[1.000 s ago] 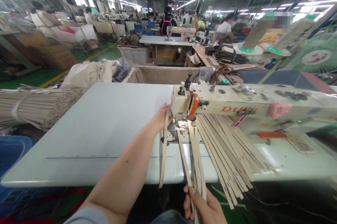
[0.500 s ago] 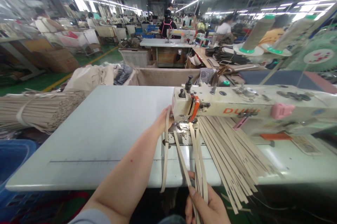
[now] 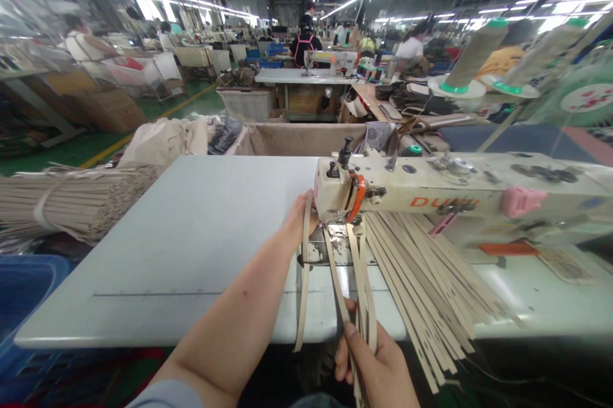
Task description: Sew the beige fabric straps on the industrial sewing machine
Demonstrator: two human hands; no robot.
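Observation:
My left hand (image 3: 301, 219) is at the left side of the white sewing machine head (image 3: 332, 194), its fingertips partly hidden behind it. A beige fabric strap (image 3: 305, 280) comes out at that hand and hangs down over the table's front edge. Near that edge, my right hand (image 3: 376, 357) is closed round several beige straps (image 3: 358, 280), thumb on top. One strap (image 3: 335, 267) among them runs up with its far end at the metal needle plate (image 3: 338, 245), under the machine head.
Many loose straps (image 3: 421, 280) fan out under the machine arm, overhanging the front edge. A bundle of tied strips (image 3: 71, 204) and a blue basket (image 3: 33, 299) are at the left of the pale table (image 3: 205, 223). Thread cones (image 3: 472, 57) stand at the right. Other people sit farther off.
My right hand has moved slightly forward, and the end of one strap has advanced to the needle area. My left hand stays beside the machine head. The view has shifted slightly.

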